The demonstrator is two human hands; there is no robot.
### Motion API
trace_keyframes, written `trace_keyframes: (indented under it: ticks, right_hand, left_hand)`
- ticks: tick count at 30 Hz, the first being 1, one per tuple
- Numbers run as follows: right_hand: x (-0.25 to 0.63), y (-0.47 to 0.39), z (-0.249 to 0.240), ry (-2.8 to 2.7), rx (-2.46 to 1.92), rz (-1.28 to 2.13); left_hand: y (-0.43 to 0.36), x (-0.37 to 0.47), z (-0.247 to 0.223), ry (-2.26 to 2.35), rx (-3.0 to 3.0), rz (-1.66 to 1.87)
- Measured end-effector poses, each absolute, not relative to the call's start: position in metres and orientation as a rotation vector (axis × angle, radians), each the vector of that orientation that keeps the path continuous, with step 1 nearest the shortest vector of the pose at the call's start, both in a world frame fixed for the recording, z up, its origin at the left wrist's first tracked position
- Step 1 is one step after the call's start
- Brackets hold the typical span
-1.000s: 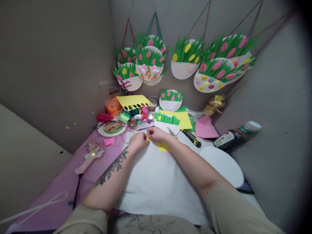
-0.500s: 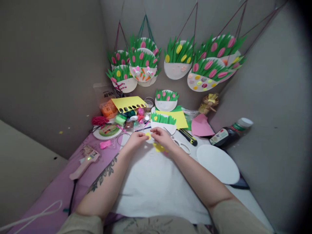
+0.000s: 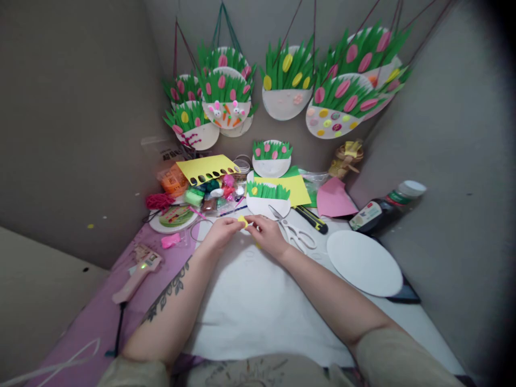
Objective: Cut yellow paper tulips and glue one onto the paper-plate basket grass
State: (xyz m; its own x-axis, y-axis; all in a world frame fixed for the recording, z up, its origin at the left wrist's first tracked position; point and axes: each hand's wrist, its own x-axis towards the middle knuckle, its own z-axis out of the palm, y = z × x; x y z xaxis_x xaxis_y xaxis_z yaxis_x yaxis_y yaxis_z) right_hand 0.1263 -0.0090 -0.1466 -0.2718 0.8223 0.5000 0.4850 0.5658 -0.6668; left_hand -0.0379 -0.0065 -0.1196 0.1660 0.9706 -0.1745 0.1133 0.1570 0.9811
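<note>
A small yellow paper cutout (image 3: 242, 221) is pinched between my two hands over the white-covered table. My left hand (image 3: 224, 231) holds its left edge with thumb and forefinger. On its other side, the fingertips of my right hand (image 3: 266, 232) are closed at the paper. Partly under the right hand, a bit of yellow shows on the table. White-handled scissors (image 3: 296, 232) lie beside the right hand, blades slightly apart. Just beyond the hands is a half-plate basket (image 3: 269, 206) with green paper grass and one yellow egg shape.
A pink glue gun (image 3: 137, 277) with a lit light rests at left. A cutter knife (image 3: 312, 219), a white oval plate (image 3: 365, 263) and a dark bottle (image 3: 385, 207) are at right. Yellow card (image 3: 207, 167) and clay packets (image 3: 195, 196) lie at the back. Finished baskets (image 3: 287, 102) hang above.
The yellow cutout has turned or bent between my fingers, and my hands have come closer together. The right hand now covers most of the yellow pieces beneath it. The view has shifted slightly.
</note>
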Motion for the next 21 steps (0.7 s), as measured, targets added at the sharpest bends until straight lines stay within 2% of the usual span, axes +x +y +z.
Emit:
trace_keyframes:
  ticks: [6,15,21]
  right_hand:
    - [0.124,-0.014,-0.14,-1.833,-1.078,0.603]
    - [0.117,-0.011,-0.141,-1.46,-1.072,1.181]
    - [0.113,-0.013,-0.143,-1.342,-1.094,1.31]
  left_hand:
    - [-0.005,-0.038,-0.123,1.252,1.305,0.938]
    - [-0.005,-0.039,-0.122,1.272,1.416,1.003]
    - [-0.003,-0.036,-0.125,1.268,1.443,1.022]
